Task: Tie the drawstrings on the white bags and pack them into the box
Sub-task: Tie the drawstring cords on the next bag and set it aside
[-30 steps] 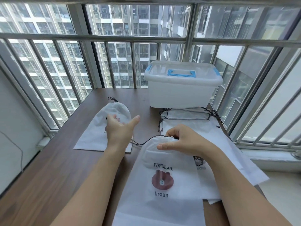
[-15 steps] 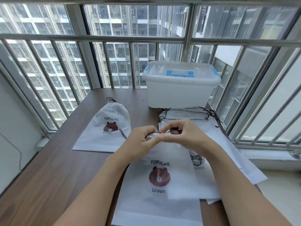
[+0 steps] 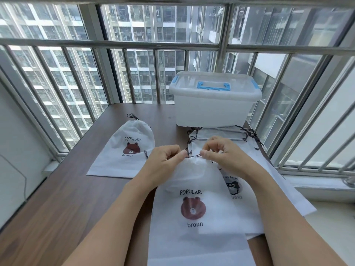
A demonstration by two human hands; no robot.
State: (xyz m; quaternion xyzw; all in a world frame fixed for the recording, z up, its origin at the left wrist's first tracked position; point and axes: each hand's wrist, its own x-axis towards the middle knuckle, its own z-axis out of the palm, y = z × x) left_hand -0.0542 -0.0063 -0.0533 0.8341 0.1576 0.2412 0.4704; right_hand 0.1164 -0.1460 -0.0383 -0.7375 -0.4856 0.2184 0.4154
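A white bag (image 3: pixel 194 217) with a brown bear print lies in front of me, its mouth gathered. At that mouth my left hand (image 3: pixel 165 160) and my right hand (image 3: pixel 222 152) each pinch the dark drawstring (image 3: pixel 194 156), fingers curled, fingertips almost meeting. A second white bear bag (image 3: pixel 126 150) lies flat to the left with its top cinched. Under and right of the near bag sits a pile of more white bags (image 3: pixel 255 169). The translucent box (image 3: pixel 215 100), with a blue handle and its lid on, stands at the back.
The brown wooden table (image 3: pixel 67 204) ends close to a window railing (image 3: pixel 134 44) at the back and right. A white window ledge (image 3: pixel 330 217) runs along the right side.
My left hand came in from the left to the bag's mouth and took the drawstring. Both hands now work the cord together there. The view has tilted slightly.
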